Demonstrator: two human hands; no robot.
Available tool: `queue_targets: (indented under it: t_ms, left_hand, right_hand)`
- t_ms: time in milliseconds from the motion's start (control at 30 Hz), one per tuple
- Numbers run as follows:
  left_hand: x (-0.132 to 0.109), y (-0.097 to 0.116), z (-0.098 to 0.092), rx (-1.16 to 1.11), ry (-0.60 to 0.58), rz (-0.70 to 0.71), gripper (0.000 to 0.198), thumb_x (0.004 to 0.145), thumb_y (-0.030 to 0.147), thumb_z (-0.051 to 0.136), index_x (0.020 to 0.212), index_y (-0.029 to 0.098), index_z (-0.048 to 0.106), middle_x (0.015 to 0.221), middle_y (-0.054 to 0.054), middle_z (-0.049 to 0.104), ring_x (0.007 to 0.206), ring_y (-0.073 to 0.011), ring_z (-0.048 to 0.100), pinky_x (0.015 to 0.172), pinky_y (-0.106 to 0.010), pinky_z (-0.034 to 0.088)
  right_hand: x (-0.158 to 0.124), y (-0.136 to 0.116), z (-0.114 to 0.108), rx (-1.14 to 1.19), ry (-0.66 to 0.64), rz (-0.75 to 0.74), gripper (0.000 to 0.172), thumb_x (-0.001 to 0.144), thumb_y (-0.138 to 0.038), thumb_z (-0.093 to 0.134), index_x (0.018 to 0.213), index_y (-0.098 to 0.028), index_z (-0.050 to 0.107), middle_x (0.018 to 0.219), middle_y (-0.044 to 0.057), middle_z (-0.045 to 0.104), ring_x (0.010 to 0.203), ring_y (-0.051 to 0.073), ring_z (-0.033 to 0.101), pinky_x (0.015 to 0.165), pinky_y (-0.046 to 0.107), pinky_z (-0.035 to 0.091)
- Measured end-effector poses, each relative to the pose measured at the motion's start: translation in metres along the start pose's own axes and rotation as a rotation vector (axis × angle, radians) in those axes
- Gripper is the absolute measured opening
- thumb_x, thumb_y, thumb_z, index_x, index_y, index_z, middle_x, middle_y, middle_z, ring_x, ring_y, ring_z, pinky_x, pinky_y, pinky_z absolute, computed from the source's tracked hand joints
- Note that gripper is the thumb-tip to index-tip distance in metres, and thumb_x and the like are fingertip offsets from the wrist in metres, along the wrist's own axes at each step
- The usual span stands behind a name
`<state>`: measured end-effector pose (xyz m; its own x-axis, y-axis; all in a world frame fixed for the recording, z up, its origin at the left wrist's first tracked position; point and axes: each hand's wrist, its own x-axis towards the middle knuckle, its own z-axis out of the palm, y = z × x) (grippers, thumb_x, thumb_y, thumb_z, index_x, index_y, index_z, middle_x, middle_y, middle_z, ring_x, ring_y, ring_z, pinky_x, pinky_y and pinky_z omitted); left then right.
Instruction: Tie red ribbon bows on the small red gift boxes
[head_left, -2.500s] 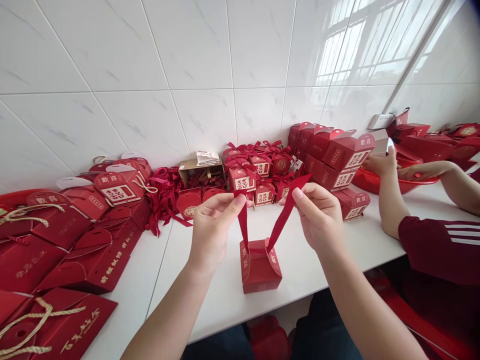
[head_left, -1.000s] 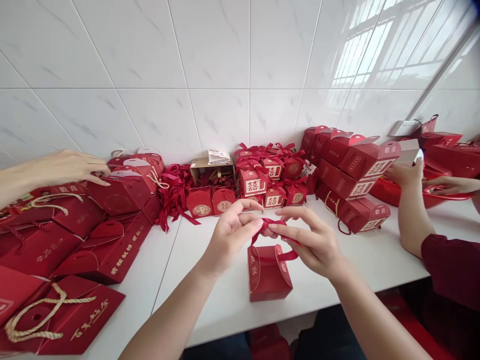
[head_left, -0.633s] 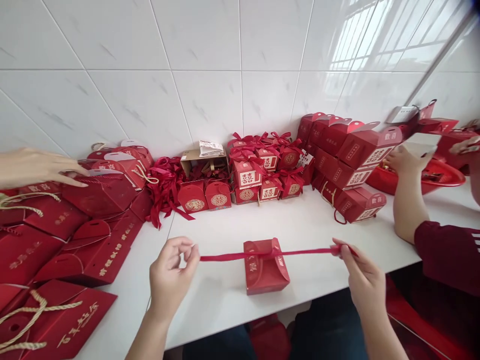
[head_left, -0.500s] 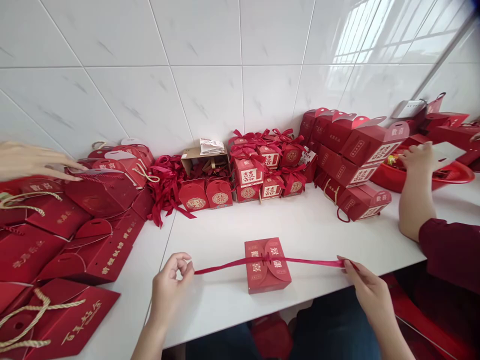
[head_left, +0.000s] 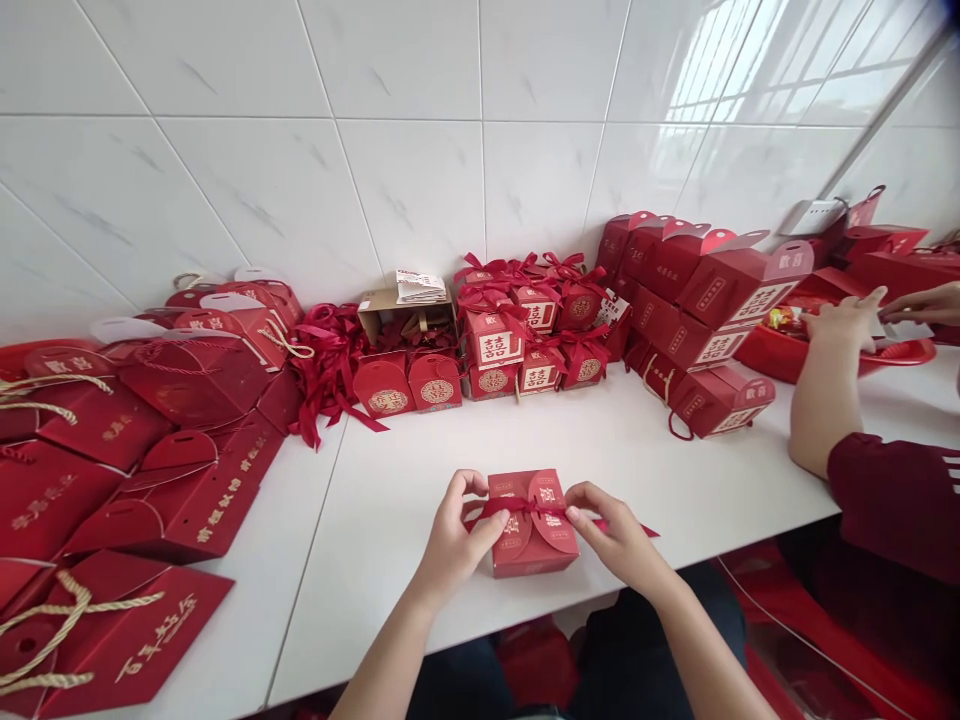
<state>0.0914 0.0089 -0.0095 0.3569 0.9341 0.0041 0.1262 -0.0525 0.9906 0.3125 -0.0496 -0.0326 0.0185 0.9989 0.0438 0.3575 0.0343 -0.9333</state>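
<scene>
A small red gift box (head_left: pixel 534 550) with pale printed characters sits on the white table (head_left: pixel 390 530) in front of me. A dark red ribbon (head_left: pixel 531 507) crosses its top and is knotted at the middle. At the box's left side, my left hand (head_left: pixel 466 525) pinches the ribbon between thumb and fingers. My right hand (head_left: pixel 609 525) grips the ribbon close to the box's right edge. One loose ribbon end sticks out to the right past my right hand.
Red boxes with rope handles (head_left: pixel 150 480) crowd the left. Along the wall lie a ribbon heap (head_left: pixel 330 360), an open carton (head_left: pixel 375 318) and small bow-tied boxes (head_left: pixel 495 345). Taller boxes (head_left: pixel 705 300) are stacked at right. Beyond, a co-worker's arm (head_left: pixel 829 380) reaches over a red tray (head_left: pixel 915 352).
Both my hands have come inward from the stretched ribbon ends to the sides of the box. The other person's hand at far left has left the view.
</scene>
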Motion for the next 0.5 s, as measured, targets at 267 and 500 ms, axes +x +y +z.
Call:
queue_targets:
  t_ms: [267,500]
  left_hand:
    - [0.004,0.001,-0.010,-0.030,-0.208,-0.189,0.029,0.081,0.041,0.061,0.074,0.020,0.042,0.071,0.004,0.045,0.066,-0.0123,0.047,0.064,-0.026,0.039]
    - [0.002,0.006,-0.023,0.071,-0.157,-0.167,0.048,0.080,0.049,0.060,0.058,0.021,0.028,0.061,0.006,0.022,0.056,-0.0101,0.024,0.053,-0.025,0.022]
  right_hand:
    - [0.013,-0.004,-0.007,0.229,-0.269,0.093,0.044,0.087,-0.056,0.054,0.066,-0.018,0.051,0.063,-0.003,0.045,0.061,0.012,0.040,0.059,0.026,0.035]
    - [0.010,0.002,-0.015,0.306,-0.158,0.092,0.041,0.079,-0.055,0.065,0.065,-0.017,0.053,0.062,-0.002,0.048,0.061,0.012,0.041,0.059,0.027,0.035]
